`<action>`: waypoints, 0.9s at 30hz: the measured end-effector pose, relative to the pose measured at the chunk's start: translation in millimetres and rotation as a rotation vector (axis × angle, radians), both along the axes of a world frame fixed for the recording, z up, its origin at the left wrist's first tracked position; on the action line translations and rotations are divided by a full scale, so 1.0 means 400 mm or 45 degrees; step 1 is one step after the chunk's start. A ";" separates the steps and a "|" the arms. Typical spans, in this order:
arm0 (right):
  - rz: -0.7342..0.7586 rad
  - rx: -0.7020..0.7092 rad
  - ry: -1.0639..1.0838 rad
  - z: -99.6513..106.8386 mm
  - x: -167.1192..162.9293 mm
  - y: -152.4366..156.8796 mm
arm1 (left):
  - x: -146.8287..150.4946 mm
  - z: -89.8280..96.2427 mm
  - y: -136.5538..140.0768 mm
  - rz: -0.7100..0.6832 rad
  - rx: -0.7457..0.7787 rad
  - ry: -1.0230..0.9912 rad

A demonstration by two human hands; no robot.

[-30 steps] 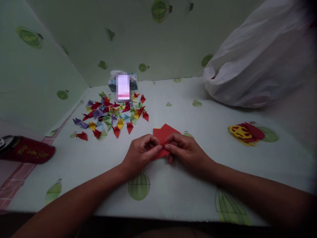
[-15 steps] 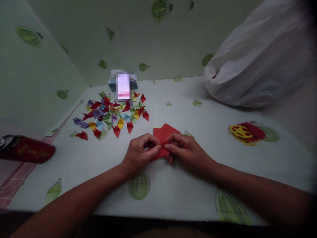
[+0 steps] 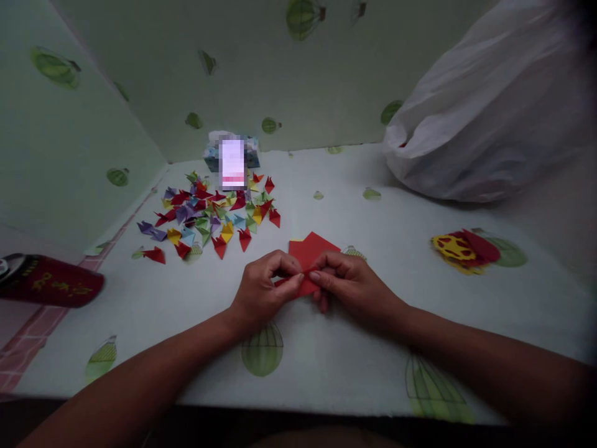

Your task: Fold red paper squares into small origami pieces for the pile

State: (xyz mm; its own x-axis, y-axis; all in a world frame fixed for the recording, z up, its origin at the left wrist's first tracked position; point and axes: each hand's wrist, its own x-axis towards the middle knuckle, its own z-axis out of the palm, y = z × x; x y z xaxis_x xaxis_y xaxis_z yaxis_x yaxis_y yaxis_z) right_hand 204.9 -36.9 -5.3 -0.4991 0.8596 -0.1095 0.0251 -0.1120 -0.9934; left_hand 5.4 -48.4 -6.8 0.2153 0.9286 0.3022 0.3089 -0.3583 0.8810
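Note:
Red origami paper (image 3: pixel 311 247) lies at the middle of the table, with a thin yellow edge showing at its far left corner. Just over its near part, my left hand (image 3: pixel 269 280) pinches a red piece between thumb and forefinger. From the other side my right hand (image 3: pixel 349 280) pinches red paper too, its thumb tip almost meeting the left one. The fingers cover most of the held piece, so I cannot tell its folds or whether it is separate from the paper beneath. Beyond my left hand, several small folded paper cranes (image 3: pixel 219 246) in mixed colours lie spread out.
A lit phone (image 3: pixel 232 163), blurred over, leans by a tissue box (image 3: pixel 253 152) at the back. At far left lies a red can (image 3: pixel 56 281). Yellow and red paper cutouts (image 3: pixel 454 247) lie at right, below a big white plastic bag (image 3: pixel 480 118).
Both hands stay nearly in place. A bit of red paper now shows under my left thumb, where the held piece has shifted slightly.

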 end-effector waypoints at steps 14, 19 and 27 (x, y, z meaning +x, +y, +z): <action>0.005 -0.008 -0.052 0.008 0.000 0.001 | 0.003 0.001 -0.001 0.013 -0.099 -0.019; 0.009 0.028 -0.079 0.007 0.002 -0.003 | 0.007 0.005 -0.003 -0.003 -0.207 -0.069; -0.026 0.101 -0.184 0.015 0.004 -0.011 | 0.002 0.007 0.006 -0.134 -0.240 0.092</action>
